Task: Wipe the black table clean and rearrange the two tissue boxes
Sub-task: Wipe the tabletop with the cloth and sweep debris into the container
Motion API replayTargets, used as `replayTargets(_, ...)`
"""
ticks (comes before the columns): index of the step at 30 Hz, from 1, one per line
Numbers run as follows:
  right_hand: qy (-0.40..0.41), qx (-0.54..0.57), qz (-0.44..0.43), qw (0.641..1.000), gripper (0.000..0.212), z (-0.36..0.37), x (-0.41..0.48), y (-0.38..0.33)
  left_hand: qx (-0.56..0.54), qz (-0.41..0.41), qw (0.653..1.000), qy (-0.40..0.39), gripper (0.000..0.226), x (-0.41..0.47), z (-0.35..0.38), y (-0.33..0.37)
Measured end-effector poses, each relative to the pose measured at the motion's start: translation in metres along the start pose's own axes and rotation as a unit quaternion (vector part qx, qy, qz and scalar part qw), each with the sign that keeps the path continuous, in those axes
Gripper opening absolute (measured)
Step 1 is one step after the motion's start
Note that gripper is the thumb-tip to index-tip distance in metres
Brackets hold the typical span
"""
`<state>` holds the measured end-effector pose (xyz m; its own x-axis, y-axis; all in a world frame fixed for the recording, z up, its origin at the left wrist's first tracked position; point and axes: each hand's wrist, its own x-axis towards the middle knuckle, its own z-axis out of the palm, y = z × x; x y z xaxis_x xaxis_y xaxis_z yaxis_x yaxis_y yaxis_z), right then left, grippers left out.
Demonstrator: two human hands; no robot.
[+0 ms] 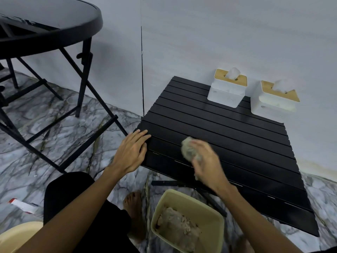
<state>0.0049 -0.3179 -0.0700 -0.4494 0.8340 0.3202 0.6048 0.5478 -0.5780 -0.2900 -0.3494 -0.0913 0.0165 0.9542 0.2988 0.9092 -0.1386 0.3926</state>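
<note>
Right hand [206, 161], blurred, curls round a grey rag [189, 148] on the near slats of the table [237, 143]. Left hand [131, 154] lies flat with fingers straight on the table's left edge, a good brace. Long strokes along the slats would suit. Left box [226, 94] and right box [271, 103] stand by the wall, blocking the far strip. A tub [209, 220] of rags sits on the floor.

The left tissue box [226, 94] and the right tissue box [271, 103] sit side by side at the far edge of the low table [228, 136], by the wall [218, 33]. Before the table, on the floor [54, 125], stands a tub [200, 210] with a cloth [177, 229] in it. A round table [54, 21] stands further left.
</note>
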Motion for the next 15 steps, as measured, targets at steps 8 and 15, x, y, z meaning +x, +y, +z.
replayTargets(8, 0.058, -0.052, 0.163, 0.984, 0.043, 0.034, 0.051, -0.013, 0.001, -0.008, 1.0, 0.004, 0.052, 0.002, -0.001, 0.0)
replayTargets(15, -0.086, -0.012, -0.017, 0.996, 0.053, 0.061, 0.06, -0.057, -0.017, -0.018, 1.0, 0.007, 0.047, 0.007, 0.001, -0.006)
